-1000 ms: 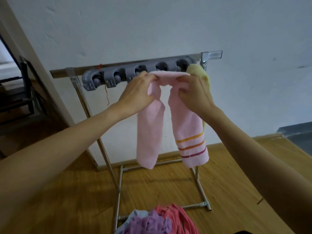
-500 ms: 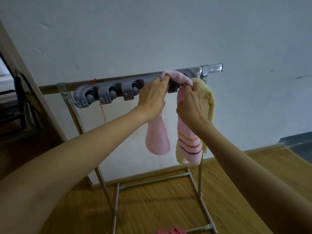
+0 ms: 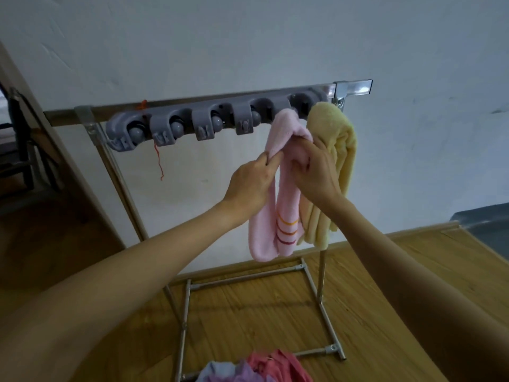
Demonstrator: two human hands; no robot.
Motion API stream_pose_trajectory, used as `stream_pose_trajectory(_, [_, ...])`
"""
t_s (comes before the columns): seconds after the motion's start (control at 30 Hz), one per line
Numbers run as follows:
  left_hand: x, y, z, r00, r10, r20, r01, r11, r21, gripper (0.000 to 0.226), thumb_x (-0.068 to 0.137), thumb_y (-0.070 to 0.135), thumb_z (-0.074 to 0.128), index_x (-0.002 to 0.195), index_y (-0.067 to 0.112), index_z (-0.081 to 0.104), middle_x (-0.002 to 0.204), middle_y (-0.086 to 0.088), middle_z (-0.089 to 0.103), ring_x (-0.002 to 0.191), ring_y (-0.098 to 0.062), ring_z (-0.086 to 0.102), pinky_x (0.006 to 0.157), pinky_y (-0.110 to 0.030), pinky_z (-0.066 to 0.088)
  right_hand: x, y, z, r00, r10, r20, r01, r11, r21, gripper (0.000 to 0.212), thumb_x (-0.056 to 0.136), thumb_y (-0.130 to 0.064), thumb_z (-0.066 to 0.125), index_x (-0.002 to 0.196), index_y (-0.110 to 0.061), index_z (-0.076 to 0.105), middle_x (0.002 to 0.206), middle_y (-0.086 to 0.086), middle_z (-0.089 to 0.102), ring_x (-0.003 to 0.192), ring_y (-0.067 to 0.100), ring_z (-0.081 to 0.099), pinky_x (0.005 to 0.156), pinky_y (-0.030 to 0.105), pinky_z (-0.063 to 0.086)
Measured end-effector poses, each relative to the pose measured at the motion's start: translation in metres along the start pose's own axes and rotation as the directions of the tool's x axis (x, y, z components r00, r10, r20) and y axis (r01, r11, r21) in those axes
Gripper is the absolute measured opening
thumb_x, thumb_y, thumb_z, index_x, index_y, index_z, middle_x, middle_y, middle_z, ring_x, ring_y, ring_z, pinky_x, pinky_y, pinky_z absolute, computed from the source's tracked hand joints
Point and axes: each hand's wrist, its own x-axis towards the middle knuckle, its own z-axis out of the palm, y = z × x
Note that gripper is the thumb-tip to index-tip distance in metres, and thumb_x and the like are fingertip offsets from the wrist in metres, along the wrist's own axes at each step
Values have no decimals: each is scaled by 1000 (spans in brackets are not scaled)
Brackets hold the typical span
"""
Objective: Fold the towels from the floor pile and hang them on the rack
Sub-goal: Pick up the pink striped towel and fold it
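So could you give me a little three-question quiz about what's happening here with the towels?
1. True or false: the yellow towel already hangs on the rack.
2. Which towel do both hands grip? A) pink B) yellow C) purple
3. Fill in: the remaining towel pile lies on the ____.

Key: 1 true. 2 A: the left hand and right hand both hold the pink towel. 3 floor.

both hands, left [image 3: 252, 180] and right [image 3: 311, 172], grip the pink towel [image 3: 268, 232] hanging on the rack [image 3: 212, 121]; yellow towel [image 3: 340, 150] just beside it
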Motion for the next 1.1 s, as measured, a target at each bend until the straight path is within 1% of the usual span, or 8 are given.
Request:
stream_pose_trajectory(0.17, [-25,3,18,996,-46,-82,15,940,-341,62,89,-1,52,143,15,25,108,-11,53,73,-21,56,55,-25,48,-12,4,-4,996,36,-84,-22,986,165,37,76,4,52,111,-4,50,93,-16,53,87,-10,47,76,8,37])
stream_pose_trajectory(0.37, [-40,14,40,918,-365,-154,186,741,-645,61,84,1,64,134,7,30,98,4,51,64,-3,56,56,-10,46,-28,16,15,968,232,-91,-213,959,185,50,75,-28,70,110,-21,34,102,3,56,88,15,59,72,28,51])
stream_pose_trajectory(0.47, [-48,22,54,892,-430,-141,236,708,-665,58,80,11,70,127,6,38,94,3,53,64,-5,54,57,-10,43,-39,28,21,964,264,3,-264,964,-5,18,81,-19,60,88,-14,45,87,-1,51,76,14,48,68,34,44])
stream_pose_trajectory(0.57, [-62,25,79,883,-469,-20,363,709,-605,62,74,31,73,124,8,43,106,-2,53,79,-11,53,64,-21,44,-51,33,23,961,278,13,-278,960,24,12,87,-16,51,90,-11,41,76,0,51,67,18,49,59,36,40])
stream_pose_trajectory(0.7, [-79,17,120,831,-538,142,524,672,-523,55,74,26,76,119,8,50,114,-6,53,96,-21,55,76,-36,50,-63,44,32,968,251,25,-252,967,33,31,87,-8,44,115,0,37,76,10,57,64,31,59,55,50,49])
stream_pose_trajectory(0.8, [-87,9,141,794,-559,241,586,596,-549,47,73,35,72,110,10,56,106,-5,59,90,-22,56,75,-39,51,-75,56,40,958,283,42,-283,959,4,43,84,-6,49,125,0,36,81,4,55,68,28,59,59,43,53])
stream_pose_trajectory(0.93, [-98,3,153,784,-511,353,611,529,-589,36,74,34,72,93,6,61,87,-5,66,78,-23,61,65,-36,50,-97,74,54,951,302,64,-303,953,1,16,81,-19,64,86,-6,58,67,-7,55,58,7,50,54,18,42])
stream_pose_trajectory(1.1, [-121,-7,165,705,-704,85,609,540,-581,22,74,14,69,84,6,52,78,-6,56,64,-19,50,53,-26,37,-120,81,79,944,326,47,-327,945,21,35,77,-13,62,57,-22,35,48,-13,34,43,5,32,44,13,24])
